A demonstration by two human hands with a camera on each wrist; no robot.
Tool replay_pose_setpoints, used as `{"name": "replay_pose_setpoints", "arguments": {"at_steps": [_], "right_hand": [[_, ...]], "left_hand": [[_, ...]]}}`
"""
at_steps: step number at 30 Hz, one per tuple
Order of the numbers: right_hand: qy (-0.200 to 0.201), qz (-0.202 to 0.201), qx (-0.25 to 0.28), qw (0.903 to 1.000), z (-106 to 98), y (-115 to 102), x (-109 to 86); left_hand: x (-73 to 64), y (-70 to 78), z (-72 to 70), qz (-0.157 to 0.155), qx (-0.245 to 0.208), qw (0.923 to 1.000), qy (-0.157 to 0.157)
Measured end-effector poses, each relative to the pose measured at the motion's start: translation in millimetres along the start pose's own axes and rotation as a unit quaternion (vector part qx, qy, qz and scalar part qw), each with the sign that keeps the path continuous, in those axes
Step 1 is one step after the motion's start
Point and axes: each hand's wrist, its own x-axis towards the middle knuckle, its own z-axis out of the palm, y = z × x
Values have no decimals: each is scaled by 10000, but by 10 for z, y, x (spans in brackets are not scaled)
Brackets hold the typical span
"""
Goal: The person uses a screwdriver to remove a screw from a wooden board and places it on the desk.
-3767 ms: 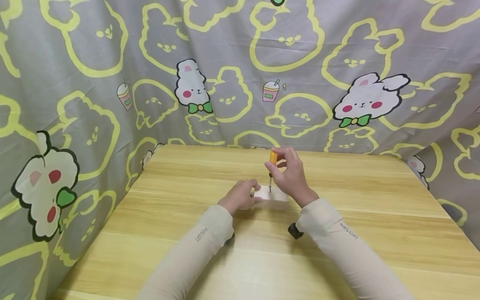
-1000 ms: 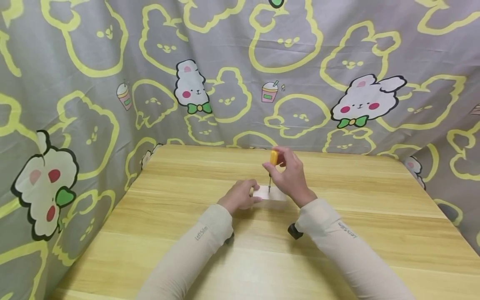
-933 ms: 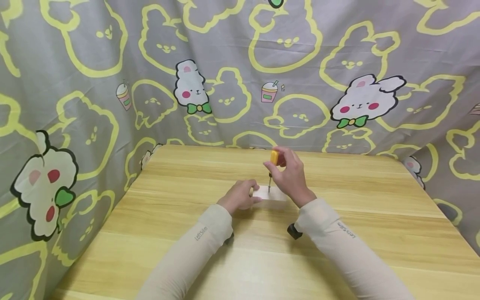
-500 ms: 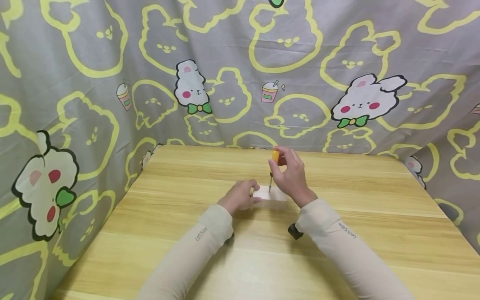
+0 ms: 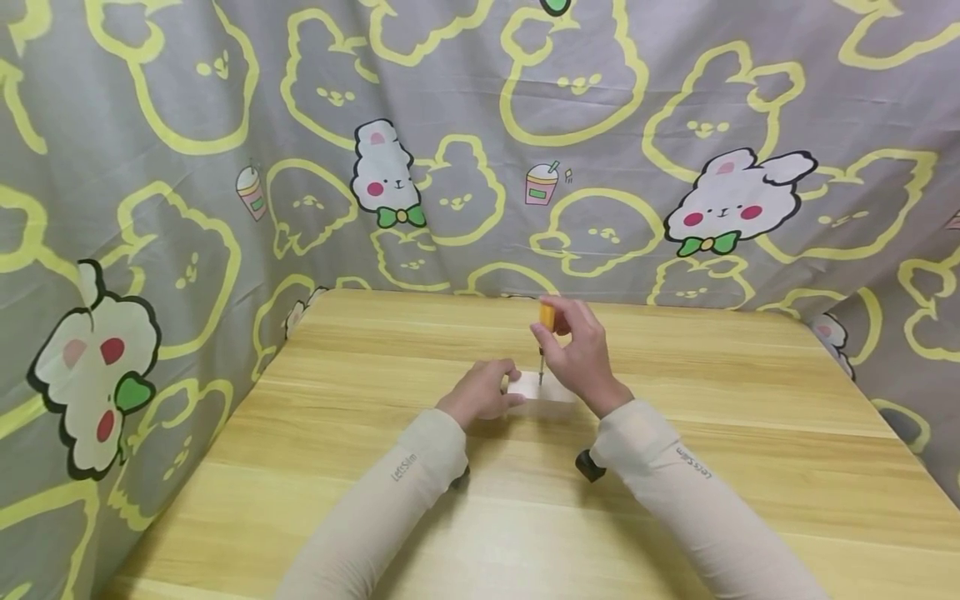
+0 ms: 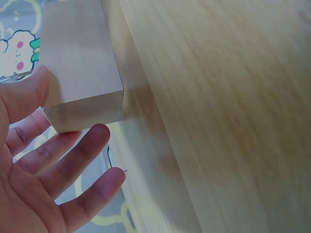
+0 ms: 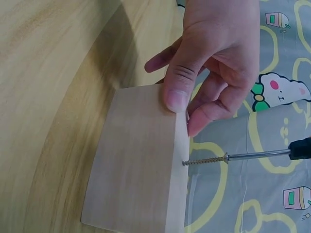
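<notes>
A pale wooden block [image 5: 528,386] stands on the table. My left hand [image 5: 483,390] grips its left end between thumb and fingers. In the left wrist view, two fingers of that hand [image 6: 29,170] spread free below the block [image 6: 80,53]. My right hand [image 5: 583,350] pinches the yellow handle [image 5: 547,316] of a screwdriver between thumb and fingers, above the block. In the right wrist view, the screwdriver's shaft [image 7: 260,155] meets the head of a screw [image 7: 206,160]. The screw's tip is at the block's narrow upper face, and most of its thread shows outside the wood.
The wood-grain table [image 5: 337,467] reaches back to a grey curtain [image 5: 465,100] with yellow cartoon outlines. Black wrist devices show under both sleeves, one beneath the right cuff [image 5: 590,465].
The screwdriver handle has turned and tilted slightly, and my right fingers have shifted on it. My left hand and the block have stayed in place.
</notes>
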Motion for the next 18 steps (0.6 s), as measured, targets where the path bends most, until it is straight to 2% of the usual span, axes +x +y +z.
{"name": "replay_pose_setpoints", "arguments": {"at_steps": [8,18], "right_hand": [[-91,27,80,9999,-19,9,2],[-92,-121,155,9998,-8,34,-11]], "left_hand": [[-10,9,-3,-132,20,9999,-20],[-3,13,1,-73,38,10000,12]]}}
